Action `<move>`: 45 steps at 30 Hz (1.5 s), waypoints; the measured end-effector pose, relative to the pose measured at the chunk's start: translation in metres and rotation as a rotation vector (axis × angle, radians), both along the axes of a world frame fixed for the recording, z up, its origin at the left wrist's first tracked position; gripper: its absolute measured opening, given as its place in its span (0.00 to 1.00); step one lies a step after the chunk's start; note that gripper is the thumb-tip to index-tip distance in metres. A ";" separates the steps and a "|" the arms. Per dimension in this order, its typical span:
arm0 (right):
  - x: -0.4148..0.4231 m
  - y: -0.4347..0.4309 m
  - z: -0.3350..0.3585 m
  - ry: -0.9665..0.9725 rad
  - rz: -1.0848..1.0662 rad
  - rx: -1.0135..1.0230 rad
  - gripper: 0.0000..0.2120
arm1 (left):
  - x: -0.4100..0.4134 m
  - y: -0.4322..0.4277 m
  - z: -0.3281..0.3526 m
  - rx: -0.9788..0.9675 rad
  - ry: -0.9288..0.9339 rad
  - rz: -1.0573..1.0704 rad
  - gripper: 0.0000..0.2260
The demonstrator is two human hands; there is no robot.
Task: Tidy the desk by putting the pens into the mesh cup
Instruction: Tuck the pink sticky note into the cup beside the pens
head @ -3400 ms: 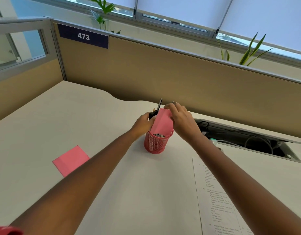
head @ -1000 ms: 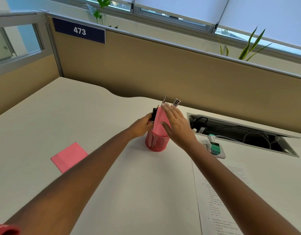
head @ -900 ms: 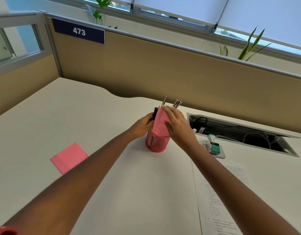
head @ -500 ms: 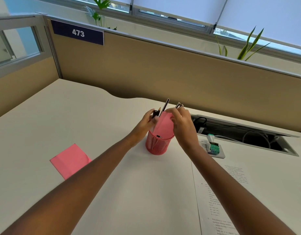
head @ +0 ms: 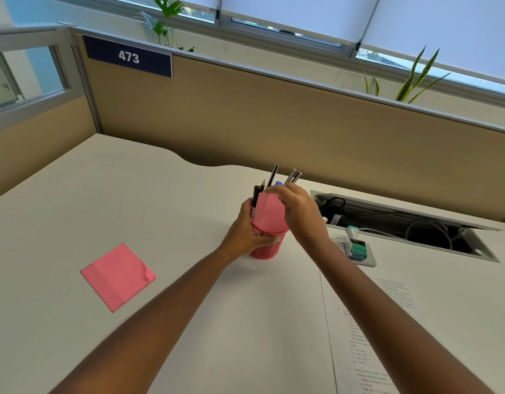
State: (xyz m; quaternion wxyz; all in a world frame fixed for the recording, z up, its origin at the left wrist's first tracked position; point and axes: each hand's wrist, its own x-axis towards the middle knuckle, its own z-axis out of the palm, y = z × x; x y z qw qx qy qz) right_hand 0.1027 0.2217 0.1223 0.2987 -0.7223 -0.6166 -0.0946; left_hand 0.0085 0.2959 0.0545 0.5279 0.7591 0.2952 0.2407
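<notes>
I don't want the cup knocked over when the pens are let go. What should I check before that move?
1. Mesh cup upright on the desk: ok.
2. Left hand has a steadying grip round the cup's wall: ok.
3. Pens stand in the cup, with their ends above the rim: ok.
4. Pink paper sits inside the rim on the near side: ok.
5. Right hand curls over the pens and the paper's top edge; which of them its grip holds: cannot tell.
6. Pens seated on the cup's bottom: cannot tell, hidden by the paper and the hands.
</notes>
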 end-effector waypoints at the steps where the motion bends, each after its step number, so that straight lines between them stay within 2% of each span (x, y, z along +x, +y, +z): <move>1: 0.002 0.002 0.001 0.033 -0.010 -0.008 0.18 | 0.000 0.001 0.001 -0.010 -0.003 -0.008 0.42; 9: 0.000 0.000 -0.014 0.062 0.015 -0.095 0.16 | 0.003 0.005 -0.001 -0.024 -0.001 0.005 0.42; 12: -0.002 -0.005 -0.031 0.006 0.026 -0.171 0.17 | 0.002 0.006 -0.003 -0.039 -0.015 0.003 0.42; 19: -0.009 -0.017 -0.047 -0.051 -0.028 -0.102 0.22 | 0.002 0.007 -0.005 -0.063 -0.037 -0.016 0.41; 23: -0.019 -0.032 -0.064 0.022 -0.120 0.056 0.19 | 0.001 0.006 -0.005 -0.087 -0.026 -0.028 0.44; 27: -0.040 -0.058 -0.094 0.098 -0.125 0.104 0.18 | -0.017 -0.001 -0.013 0.140 0.186 0.023 0.48; 31: -0.067 -0.082 -0.132 0.155 -0.118 -0.028 0.16 | -0.063 -0.015 -0.030 0.512 0.399 0.170 0.37; 33: -0.077 -0.089 -0.143 0.144 -0.120 -0.090 0.15 | -0.087 -0.020 -0.040 0.701 0.467 0.255 0.35; 37: -0.089 -0.091 -0.146 0.066 -0.148 -0.149 0.13 | -0.129 -0.019 -0.050 0.812 0.635 0.426 0.37; 40: -0.092 -0.091 -0.146 0.043 -0.184 -0.147 0.14 | -0.156 -0.016 -0.054 0.735 0.753 0.533 0.36; 45: -0.095 -0.094 -0.143 0.062 -0.209 -0.160 0.14 | -0.183 -0.015 -0.055 0.387 0.766 0.556 0.34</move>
